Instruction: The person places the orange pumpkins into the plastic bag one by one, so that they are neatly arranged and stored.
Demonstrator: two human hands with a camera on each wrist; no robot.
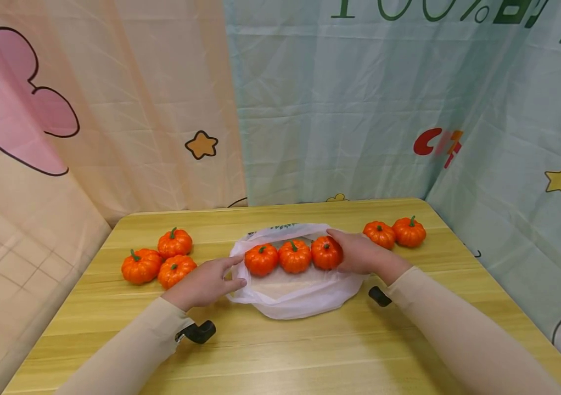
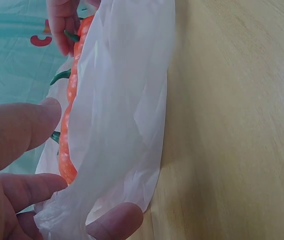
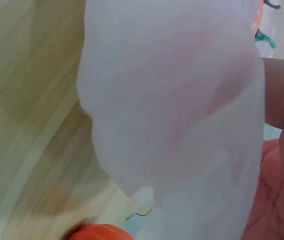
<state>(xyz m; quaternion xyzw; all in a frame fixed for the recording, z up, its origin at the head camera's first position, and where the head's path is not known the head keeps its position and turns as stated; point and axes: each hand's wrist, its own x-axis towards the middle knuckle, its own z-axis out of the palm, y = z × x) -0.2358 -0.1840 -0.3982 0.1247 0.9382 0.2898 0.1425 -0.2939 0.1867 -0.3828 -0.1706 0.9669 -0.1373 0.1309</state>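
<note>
A white plastic bag [image 1: 292, 307] lies on the wooden table with its mouth spread. Inside, three small orange pumpkins sit in a row: the left pumpkin [image 1: 261, 259], the middle pumpkin [image 1: 295, 256] and the right pumpkin [image 1: 326, 253]. My left hand [image 1: 208, 281] holds the bag's left rim, where bunched plastic runs between its thumb and fingers in the left wrist view. My right hand [image 1: 359, 253] grips the right pumpkin from its right side. Plastic covers part of that hand in the right wrist view.
Three more pumpkins [image 1: 142, 266] stand grouped on the table's left, close to my left hand. Two others [image 1: 409, 232] stand at the back right, beyond my right wrist. Printed curtains [image 1: 310, 109] hang behind the table [image 1: 280, 362] and along its sides.
</note>
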